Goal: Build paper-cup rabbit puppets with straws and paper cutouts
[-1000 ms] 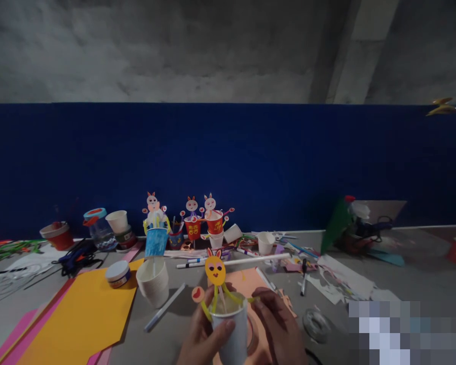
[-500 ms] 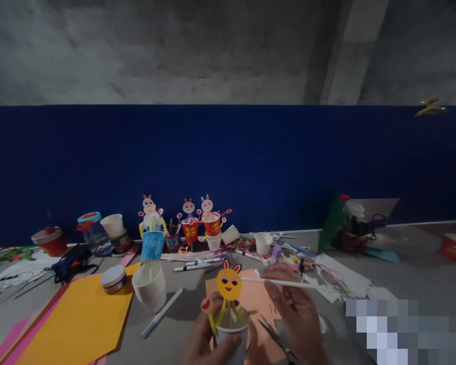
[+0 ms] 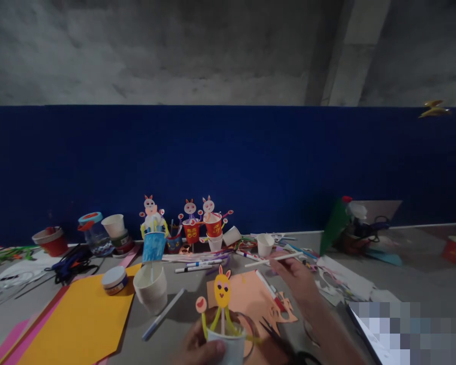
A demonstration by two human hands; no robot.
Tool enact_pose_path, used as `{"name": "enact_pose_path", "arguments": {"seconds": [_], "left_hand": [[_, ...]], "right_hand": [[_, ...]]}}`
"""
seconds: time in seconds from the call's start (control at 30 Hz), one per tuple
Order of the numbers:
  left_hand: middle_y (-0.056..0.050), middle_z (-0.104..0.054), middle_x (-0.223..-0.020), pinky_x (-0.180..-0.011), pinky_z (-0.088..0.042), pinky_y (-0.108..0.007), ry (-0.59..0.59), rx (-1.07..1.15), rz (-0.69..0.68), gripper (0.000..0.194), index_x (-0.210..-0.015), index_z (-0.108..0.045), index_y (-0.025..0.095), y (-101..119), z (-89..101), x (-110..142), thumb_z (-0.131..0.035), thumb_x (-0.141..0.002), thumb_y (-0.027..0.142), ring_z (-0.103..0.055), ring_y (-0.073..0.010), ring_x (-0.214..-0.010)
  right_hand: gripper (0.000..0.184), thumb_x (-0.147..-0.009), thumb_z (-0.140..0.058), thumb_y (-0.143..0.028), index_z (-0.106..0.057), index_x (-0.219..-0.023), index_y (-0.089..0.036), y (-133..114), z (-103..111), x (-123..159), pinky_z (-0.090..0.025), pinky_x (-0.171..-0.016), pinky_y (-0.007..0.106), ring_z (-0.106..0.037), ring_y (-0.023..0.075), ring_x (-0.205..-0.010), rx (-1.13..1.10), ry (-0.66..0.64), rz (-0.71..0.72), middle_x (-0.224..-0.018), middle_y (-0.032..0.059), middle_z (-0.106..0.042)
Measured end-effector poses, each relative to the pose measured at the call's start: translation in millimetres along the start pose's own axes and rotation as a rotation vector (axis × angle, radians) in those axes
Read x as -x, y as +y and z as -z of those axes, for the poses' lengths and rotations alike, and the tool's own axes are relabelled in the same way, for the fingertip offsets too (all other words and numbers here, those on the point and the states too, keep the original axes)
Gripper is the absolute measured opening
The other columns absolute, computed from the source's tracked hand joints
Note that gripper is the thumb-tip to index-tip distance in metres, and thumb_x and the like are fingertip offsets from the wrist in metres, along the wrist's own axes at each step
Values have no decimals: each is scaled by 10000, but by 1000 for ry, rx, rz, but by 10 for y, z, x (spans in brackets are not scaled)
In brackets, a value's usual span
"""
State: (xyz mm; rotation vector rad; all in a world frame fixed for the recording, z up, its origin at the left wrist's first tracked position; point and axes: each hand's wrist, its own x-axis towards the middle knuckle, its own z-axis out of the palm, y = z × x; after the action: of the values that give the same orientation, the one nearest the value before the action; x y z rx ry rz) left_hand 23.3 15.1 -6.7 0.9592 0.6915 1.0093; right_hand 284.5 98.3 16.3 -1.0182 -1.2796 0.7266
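Observation:
My left hand (image 3: 201,342) is wrapped round a white paper cup (image 3: 228,350) low in the middle of the view. A yellow paper rabbit face (image 3: 222,290) on a stick stands up out of the cup. Yellow fuzzy stems (image 3: 215,318) spread from it, one tipped with a peach disc (image 3: 201,304) bearing a red heart. Further out, my right hand (image 3: 294,271) pinches a slim white stick (image 3: 260,262) over the clutter of pens and strips. Peach paper (image 3: 239,290) lies between the hands, with black-handled scissors (image 3: 279,339) and a red-and-white marker (image 3: 269,290) on it.
Similar rabbit figures stand at the back in a blue cup (image 3: 154,247) and red cups (image 3: 213,226). Left are orange paper (image 3: 79,319), a lidded jar (image 3: 114,280), a white cup (image 3: 151,289) and a marker (image 3: 163,314). White paper scraps (image 3: 345,276) lie right.
My right hand has moved away from the rabbit face, up and outward, taking the white stick along. The cup and rabbit in my left hand have shifted slightly left and turned.

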Motion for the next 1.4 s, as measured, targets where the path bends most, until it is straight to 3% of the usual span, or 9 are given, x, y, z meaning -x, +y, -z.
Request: {"name": "enact_pose_path", "arguments": {"seconds": [0.1, 0.23, 0.5, 0.63, 0.77, 0.83, 0.93, 1.2, 1.4], "left_hand": [[-84, -783, -884, -656, -480, -283, 42, -51, -34, 506, -1044, -761, 186, -7, 9, -12, -886, -633, 453, -679, -208, -725], [-92, -795, -905, -719, -508, -312, 59, -35, -52, 500, -1022, -773, 191, 12, -50, -29, -905, -606, 434, -707, -257, -821], [-96, -805, -955, -728, -501, -301, 41, -33, -71, 505, -1046, -782, 194, 1, -67, -48, -896, -623, 445, -713, -264, -879], [-116, -805, -990, -760, -514, -318, 48, -35, -106, 537, -1100, -767, 177, 10, -47, -43, -886, -648, 441, -722, -269, -885], [-98, -789, -1097, -852, -516, -345, 84, -64, -171, 568, -1137, -751, 223, 44, -79, -16, -881, -643, 472, -699, -298, -1001], [-96, -783, -1119, -878, -512, -355, 102, -86, -176, 567, -1127, -752, 227, 58, -113, -1, -878, -639, 487, -683, -316, -1047], [-112, -782, -1117, -878, -512, -366, 115, -75, -164, 555, -1110, -757, 209, 57, -166, 13, -876, -641, 481, -687, -330, -1046], [-117, -785, -1151, -997, -509, -444, 297, -69, -226, 586, -1070, -777, 224, 42, -277, 80, -926, -554, 459, -668, -382, -1138], [-83, -783, -1138, -999, -517, -442, 362, -61, -293, 544, -1034, -785, 255, 15, -299, 73, -944, -534, 398, -674, -371, -1121]], "right_hand": [[319, -806, -711, -500, -785, -794, -190, 166, -60, -165, -493, -640, 347, -642, 252, -684, 111, -25, -15, -744, 76, -739], [174, -761, -723, -377, -812, -826, -241, 263, -199, -322, -491, -727, 359, -662, 264, -773, 234, -91, 35, -852, 59, -772], [203, -772, -681, -293, -793, -940, -277, 289, -385, -475, -461, -761, 338, -630, 241, -796, 352, -57, 85, -865, 41, -723], [171, -807, -656, -301, -797, -896, -264, 138, -355, -237, -474, -712, 328, -617, 219, -736, 284, -212, 95, -875, 38, -709], [144, -815, -707, -363, -782, -845, -244, -8, -337, 312, -509, -702, 310, -642, 207, -736, 164, -428, 78, -896, 42, -722], [149, -797, -747, -378, -754, -814, -229, -27, -343, 573, -512, -712, 308, -646, 222, -781, 10, -496, -25, -856, 35, -698], [200, -808, -752, -424, -713, -824, -228, -9, -355, 808, -501, -759, 314, -633, 230, -833, -196, -403, -79, -839, 21, -652], [278, -857, -711, -486, -715, -782, -219, 33, -350, 895, -474, -1003, 375, -679, 219, -820, -138, -212, -47, -783, 15, -684], [382, -833, -676, -615, -749, -823, -240, -50, -357, 985, -415, -1076, 435, -617, 346, -1200, 9, -116, -59, -868, 79, -741]]}}
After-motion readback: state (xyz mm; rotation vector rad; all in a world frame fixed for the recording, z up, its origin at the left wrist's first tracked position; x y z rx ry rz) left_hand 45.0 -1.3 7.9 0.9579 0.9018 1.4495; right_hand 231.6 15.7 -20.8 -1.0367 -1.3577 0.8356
